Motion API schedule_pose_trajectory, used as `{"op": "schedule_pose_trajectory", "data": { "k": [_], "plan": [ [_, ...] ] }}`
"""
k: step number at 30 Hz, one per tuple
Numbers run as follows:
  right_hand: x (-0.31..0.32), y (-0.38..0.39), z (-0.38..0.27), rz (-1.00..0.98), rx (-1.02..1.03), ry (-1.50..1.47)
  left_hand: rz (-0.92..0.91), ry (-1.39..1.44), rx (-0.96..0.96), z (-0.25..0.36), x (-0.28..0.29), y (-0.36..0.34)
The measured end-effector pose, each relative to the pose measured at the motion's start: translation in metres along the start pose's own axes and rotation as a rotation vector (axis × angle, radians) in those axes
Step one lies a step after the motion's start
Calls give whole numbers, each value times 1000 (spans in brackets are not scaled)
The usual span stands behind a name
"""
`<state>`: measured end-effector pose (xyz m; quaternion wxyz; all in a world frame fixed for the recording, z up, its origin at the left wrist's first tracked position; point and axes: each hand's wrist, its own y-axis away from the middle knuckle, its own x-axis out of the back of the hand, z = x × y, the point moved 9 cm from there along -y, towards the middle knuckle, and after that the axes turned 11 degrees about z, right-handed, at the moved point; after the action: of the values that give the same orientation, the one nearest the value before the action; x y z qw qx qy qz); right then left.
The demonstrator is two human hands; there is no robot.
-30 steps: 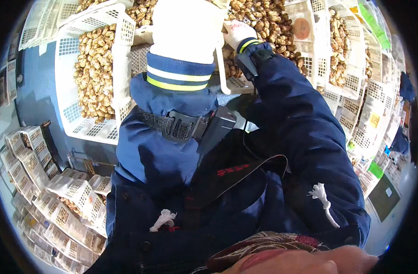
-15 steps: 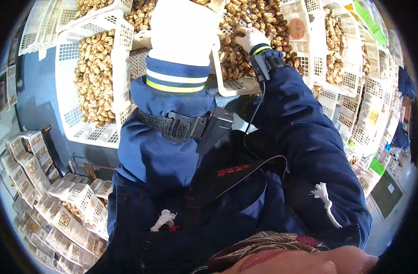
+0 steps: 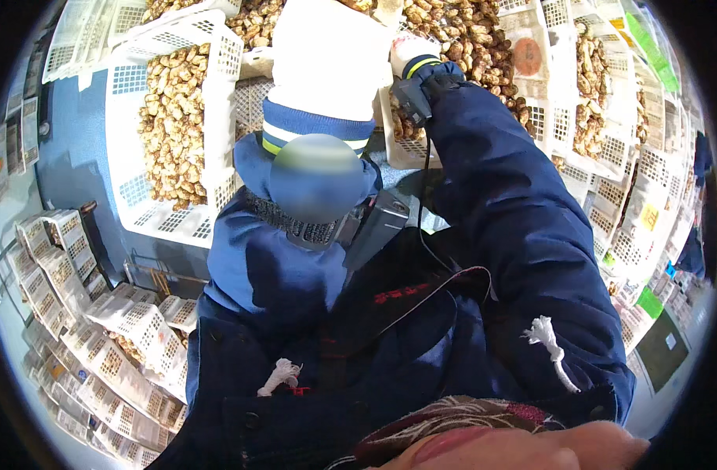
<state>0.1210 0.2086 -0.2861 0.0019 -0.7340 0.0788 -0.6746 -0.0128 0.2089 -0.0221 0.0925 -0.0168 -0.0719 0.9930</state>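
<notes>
Right hand [image 3: 409, 53] now higher, over mushrooms [image 3: 460, 35]

stacked empty white crates [image 3: 100, 345], lower left

Upper left of frame: crate [image 3: 178, 149] holding a heap of mushrooms [image 3: 170, 133].
Top centre: left hand [image 3: 327, 55], raised in front of the crates.
Top, right of centre: right hand [image 3: 409, 55], at the rim of a second crate [image 3: 409, 149] filled with mushrooms [image 3: 468, 39].
Right edge: row of crates [image 3: 609, 157], side by side.
Lower left: stacked crates [image 3: 100, 345].
</notes>
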Motion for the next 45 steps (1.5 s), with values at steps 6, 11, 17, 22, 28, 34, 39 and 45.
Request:
{"op": "schedule_pose_trajectory", "data": {
  "k": [6, 11, 17, 22, 28, 34, 39, 45],
  "plan": [
    [29, 25, 38, -17, -213, -242, 171, -801, -319, 26, 7, 2],
    [156, 35, 23, 416, -196, -584, 94, -171, -249, -35, 36, -17],
    [287, 61, 11, 658, -7, -441, -355, 163, 116, -21, -39, 17],
    [344, 84, 9, 592, 39, -504, -457, -551, -723, 31, -58, 43],
    [360, 110, 43, 364, -215, -809, -608, -100, -226, 4, -77, 41],
    [358, 123, 40, 501, 142, -264, -588, 244, 395, 1, -100, 61],
    [344, 154, 105, 509, -205, -538, -550, 120, 338, 11, -117, 57],
    [286, 285, 215, 328, -339, -321, -500, 413, 489, 4, -112, 48]
  ]
}}
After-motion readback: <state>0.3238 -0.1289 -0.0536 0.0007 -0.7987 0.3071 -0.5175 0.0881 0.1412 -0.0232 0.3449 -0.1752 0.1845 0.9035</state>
